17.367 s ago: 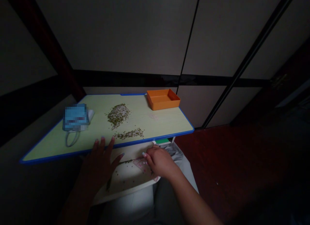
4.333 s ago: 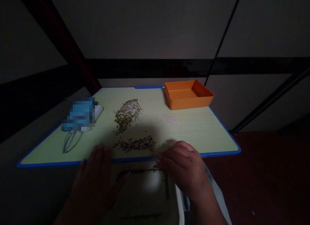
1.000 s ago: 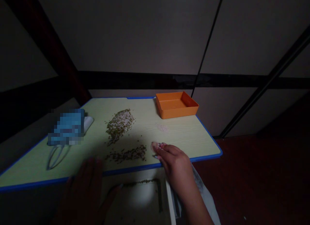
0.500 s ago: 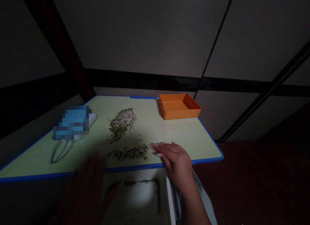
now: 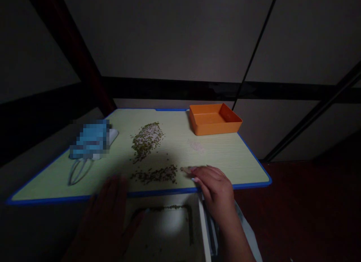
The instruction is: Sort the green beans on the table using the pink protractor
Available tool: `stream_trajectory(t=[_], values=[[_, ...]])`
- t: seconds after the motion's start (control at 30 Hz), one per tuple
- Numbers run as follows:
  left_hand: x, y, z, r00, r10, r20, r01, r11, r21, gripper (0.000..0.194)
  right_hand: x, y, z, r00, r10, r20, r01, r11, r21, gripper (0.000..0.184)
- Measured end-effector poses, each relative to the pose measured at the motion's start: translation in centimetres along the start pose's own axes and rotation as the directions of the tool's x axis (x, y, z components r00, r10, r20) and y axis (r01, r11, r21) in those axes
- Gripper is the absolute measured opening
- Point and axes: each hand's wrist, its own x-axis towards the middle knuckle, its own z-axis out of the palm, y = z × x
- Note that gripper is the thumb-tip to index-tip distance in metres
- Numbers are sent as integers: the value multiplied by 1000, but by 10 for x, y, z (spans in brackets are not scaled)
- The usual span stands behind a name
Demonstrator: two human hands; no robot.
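On the yellow board-topped table [image 5: 231, 160] lie a mixed heap of green beans and white grains [image 5: 148, 138] and, nearer the front edge, a dark strip of beans [image 5: 155, 175] with some pale grains. My right hand [image 5: 216, 185] is over the front edge, thumb and fingers closed on a small, thin, see-through piece [image 5: 186, 170]. The piece's tip lies just right of the bean strip. My left hand [image 5: 105, 213], in deep shadow, is stretched out at the front edge, holding nothing visible. Below the edge, a pale open drawer [image 5: 172, 232] has beans lined along its inner sides.
An orange open box [image 5: 217, 127] stands at the back right. A small patch of white grains [image 5: 196, 146] lies in front of it. On the left are a blurred-out blue item [image 5: 91, 138] and a white object with a looped strap [image 5: 76, 175]. Cabinet doors [image 5: 169, 40] rise behind.
Over the last second the see-through piece has turned from face-on to nearly edge-on in my right hand. Since the oldest frame, that hand has come up from the drawer onto the tabletop.
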Motion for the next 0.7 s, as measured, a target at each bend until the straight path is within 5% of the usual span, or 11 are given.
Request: stream_trajectory(t=[0.4,0.7], values=[[0,0,1,1000,-5,-12,5,1000,-18,90,0,-7,-5,997,53,49,-54,998,22,16],[3,1,-2,1000,7,-4,-7,1000,-9,89,1,-5,-7,989,-29,144,26,999,24,18]])
